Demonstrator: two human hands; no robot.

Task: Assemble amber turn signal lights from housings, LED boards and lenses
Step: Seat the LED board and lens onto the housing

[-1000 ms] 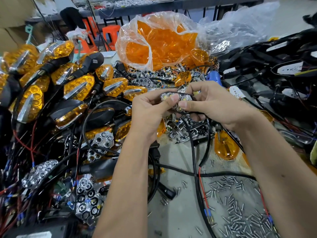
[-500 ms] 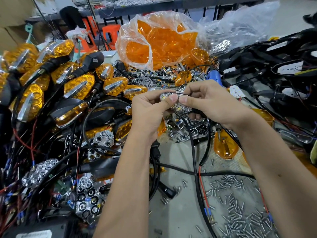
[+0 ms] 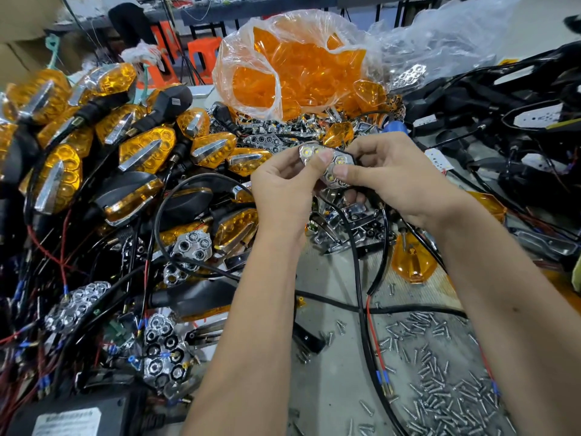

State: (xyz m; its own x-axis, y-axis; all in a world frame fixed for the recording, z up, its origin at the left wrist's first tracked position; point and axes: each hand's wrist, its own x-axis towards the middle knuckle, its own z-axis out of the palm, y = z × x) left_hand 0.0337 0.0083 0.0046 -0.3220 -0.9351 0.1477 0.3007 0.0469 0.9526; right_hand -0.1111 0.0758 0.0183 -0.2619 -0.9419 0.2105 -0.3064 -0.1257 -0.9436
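Single head-worn wide-angle view. Looked forward and down along both forearms, close over the cluttered desk. Left hand and right hand sat near frame centre; far benches bowed along the top edge.

orange stools far back | cardboard, possibly a box, upper left

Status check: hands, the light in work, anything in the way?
Left hand and right hand both pinch the chrome reflector unit. No amber lens on it yet. Its black cable hangs over loose screws.
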